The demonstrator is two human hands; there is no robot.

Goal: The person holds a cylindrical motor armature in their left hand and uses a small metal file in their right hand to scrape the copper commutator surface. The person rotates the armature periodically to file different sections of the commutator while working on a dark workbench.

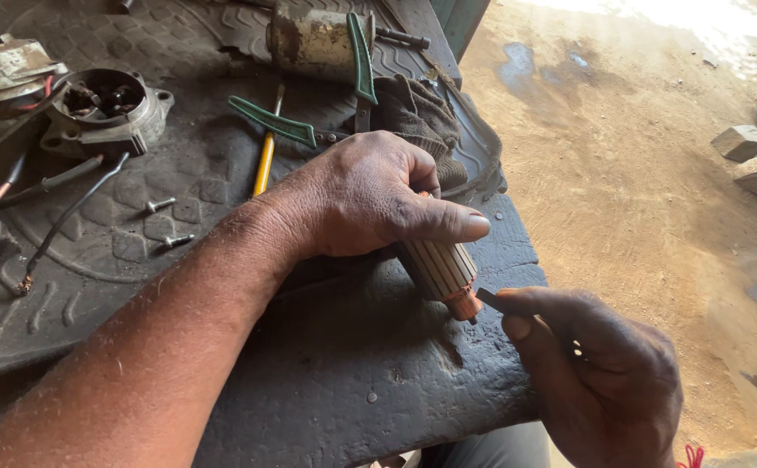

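Observation:
My left hand grips a motor armature, a ribbed cylinder with a copper end, tilted down towards the lower right over the bench edge. My right hand pinches a small dark flat strip between thumb and fingers. The strip's tip touches the copper end of the armature. Most of the armature's upper part is hidden under my left palm.
A dark rubber mat covers the bench. On it lie green-handled pliers, a yellow-handled tool, a grey motor housing, a rusty cylindrical casing, loose bolts, wires and a dark rag. Bare dirt ground lies to the right.

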